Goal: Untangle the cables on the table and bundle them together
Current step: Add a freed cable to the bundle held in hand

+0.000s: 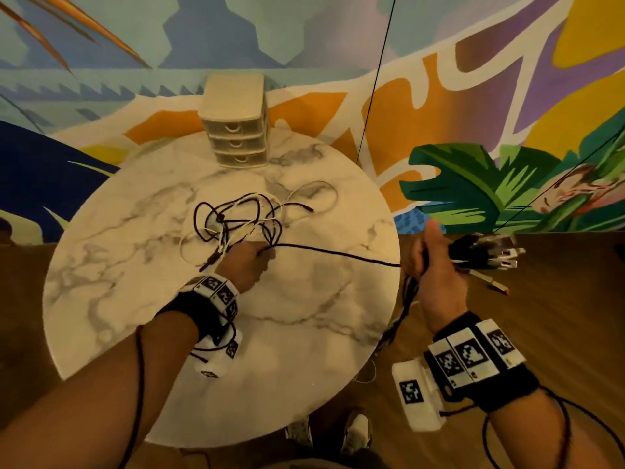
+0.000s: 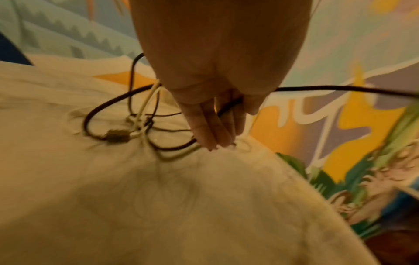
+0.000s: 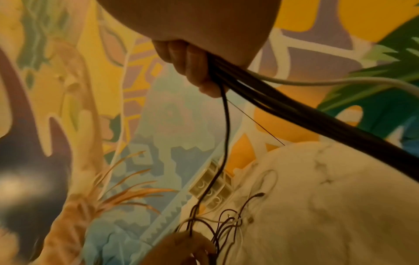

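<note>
A tangle of black and white cables (image 1: 243,218) lies mid-table on the round marble table (image 1: 304,350). My left hand (image 1: 255,262) sits at the tangle's near edge. In the left wrist view its fingers (image 2: 211,129) and thumb pinch a black cable (image 2: 340,88). That black cable (image 1: 338,254) runs taut to my right hand (image 1: 429,258), just off the table's right edge. The right hand grips a bundle of cables (image 1: 480,255) whose plug ends stick out to the right. In the right wrist view the bundle (image 3: 294,111) trails from the curled fingers (image 3: 192,68).
A small beige drawer unit (image 1: 235,130) stands at the table's far edge. A loose white cable loop (image 1: 314,194) lies right of the tangle. A painted wall rises behind the table and wooden floor lies around it. My shoes (image 1: 355,431) show below the near edge.
</note>
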Demonstrator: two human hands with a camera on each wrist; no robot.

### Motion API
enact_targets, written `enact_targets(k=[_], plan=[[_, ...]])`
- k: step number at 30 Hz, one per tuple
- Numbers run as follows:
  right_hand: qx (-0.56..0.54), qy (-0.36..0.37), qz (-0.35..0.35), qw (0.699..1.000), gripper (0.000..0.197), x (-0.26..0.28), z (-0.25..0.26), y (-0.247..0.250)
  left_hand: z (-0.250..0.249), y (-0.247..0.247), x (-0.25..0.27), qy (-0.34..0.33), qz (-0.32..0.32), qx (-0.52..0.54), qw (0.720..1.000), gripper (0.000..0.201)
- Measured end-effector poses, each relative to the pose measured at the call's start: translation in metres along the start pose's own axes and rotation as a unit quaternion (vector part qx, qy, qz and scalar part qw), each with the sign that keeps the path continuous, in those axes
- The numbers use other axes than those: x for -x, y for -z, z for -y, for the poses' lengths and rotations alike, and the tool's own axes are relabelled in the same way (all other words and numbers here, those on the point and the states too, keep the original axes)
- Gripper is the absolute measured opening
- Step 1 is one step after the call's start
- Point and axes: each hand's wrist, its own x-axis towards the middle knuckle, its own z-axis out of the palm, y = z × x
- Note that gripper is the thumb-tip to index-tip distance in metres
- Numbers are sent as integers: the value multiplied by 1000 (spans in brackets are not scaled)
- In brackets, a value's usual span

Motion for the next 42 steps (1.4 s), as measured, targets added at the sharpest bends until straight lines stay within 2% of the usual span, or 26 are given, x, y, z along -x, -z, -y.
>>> enact_targets(k=[2, 4, 5, 7, 9, 13, 15, 17, 18, 20, 22, 23, 24, 26, 27, 29, 31, 33, 35, 38, 40, 42], plan=[[52, -52, 64, 995, 55, 3, 2, -11, -25, 5, 12, -46, -69, -27, 996, 23], [128, -103, 177, 970, 56, 7, -2, -30, -51, 5, 27, -94, -140, -77, 983, 24], [167, -125, 223, 952, 54, 10, -5, -40, -63, 2, 36, -114, -160, -100, 976, 24], [224, -146, 257, 929, 50, 14, -13, -54, -80, -9, 53, -152, -161, -146, 964, 21], [246, -128, 248, 928, 51, 12, -19, -59, -88, -20, 67, -178, -153, -162, 958, 19], [234, -123, 224, 938, 37, 4, -21, -56, -88, -32, 84, -193, -178, -145, 954, 33], [249, -132, 228, 932, 35, 2, -21, -54, -84, -40, 86, -192, -162, -147, 957, 39], [243, -120, 204, 941, 33, 2, -23, -54, -81, -48, 81, -181, -126, -134, 966, 45], [231, -107, 180, 950, 32, 0, -24, -54, -78, -54, 78, -168, -104, -95, 976, 48], [197, -84, 124, 969, 30, -3, -21, -51, -67, -65, 75, -108, -51, 55, 991, 48], [153, -66, 80, 983, 33, -10, -12, -43, -44, -72, 74, -34, -4, 171, 985, 33], [129, -55, 67, 988, 35, -14, -7, -37, -31, -72, 73, -14, 8, 173, 985, 24], [114, -40, 56, 991, 36, -17, -2, -31, -19, -66, 68, -16, -4, 141, 990, 20], [100, -8, 36, 994, 38, -21, 4, -19, -4, -42, 47, -37, -87, 2, 995, 9], [93, 1, 26, 995, 38, -21, 5, -14, -2, -25, 36, -41, -139, -57, 988, 7], [64, 4, 9, 998, 37, -19, 5, -11, -6, 3, 19, -62, -202, -91, 973, 12], [42, 4, -17, 999, 36, -16, 6, -10, -11, 11, 9, -74, -186, -130, 971, 17], [15, 12, -43, 999, 35, -15, 9, -9, -6, 4, 6, -75, -122, -189, 972, 22], [-7, 23, -56, 998, 35, -18, 11, -6, -5, 6, 6, -61, -118, -169, 977, 24], [-23, 0, -43, 999, 37, -19, 10, -5, -21, 24, 9, -74, -194, -90, 974, 26], [-15, -35, 28, 999, 39, -14, 4, -16, -45, 30, 18, -106, -189, -74, 974, 27], [53, -70, 124, 988, 38, -6, -2, -35, -75, 26, 31, -156, -150, -93, 972, 29]])
